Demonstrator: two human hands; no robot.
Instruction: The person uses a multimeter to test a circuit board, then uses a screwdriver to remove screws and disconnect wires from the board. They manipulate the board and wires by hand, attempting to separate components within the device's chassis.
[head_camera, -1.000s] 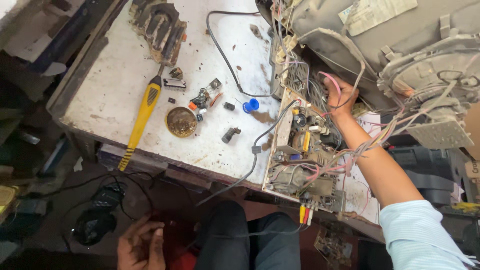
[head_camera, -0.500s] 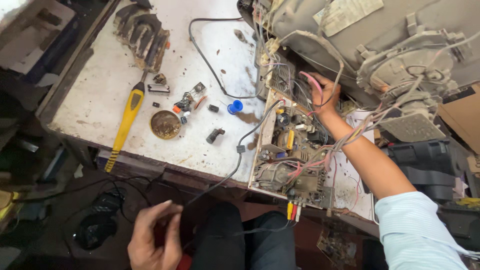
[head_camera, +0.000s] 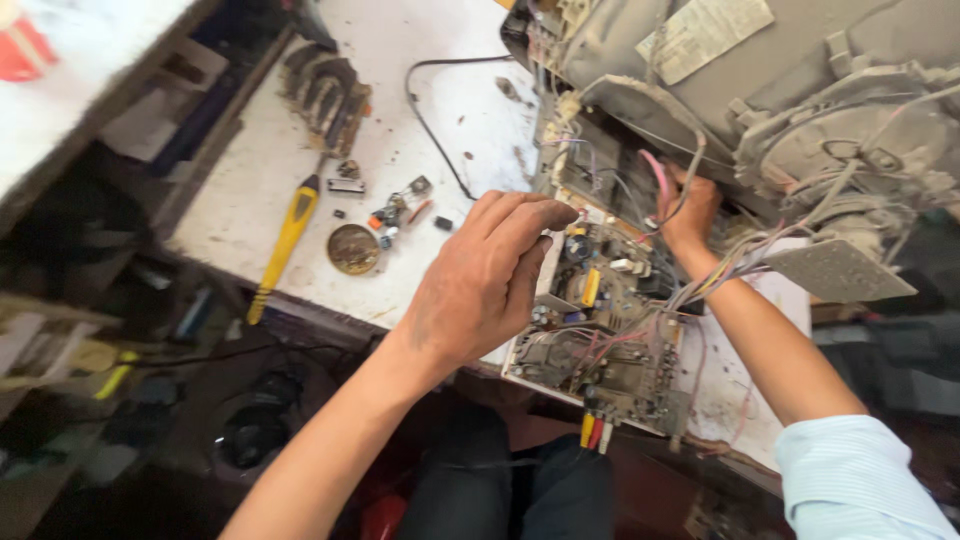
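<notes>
A dusty circuit board (head_camera: 610, 340) with wires and small parts juts over the front edge of the white workbench (head_camera: 260, 180). Behind it sits the grey back of an old tube television (head_camera: 760, 90). My left hand (head_camera: 485, 285) hovers over the board's left side, fingers loosely curled and pointing toward it, holding nothing. My right hand (head_camera: 690, 210) reaches into the wiring between the board and the television, fingers around a pink wire (head_camera: 655, 175) and a grey cable.
On the bench lie a yellow-handled screwdriver (head_camera: 285, 240), a round brown tin lid (head_camera: 353, 248), small electronic parts (head_camera: 395, 212), a black cable (head_camera: 435, 120) and a dark coil assembly (head_camera: 325, 90). Cluttered shelves stand at the left. My dark-trousered legs are below the bench.
My left hand has risen from my lap under the bench up to the circuit board. The view has moved in closer. My right hand stays in the wiring.
</notes>
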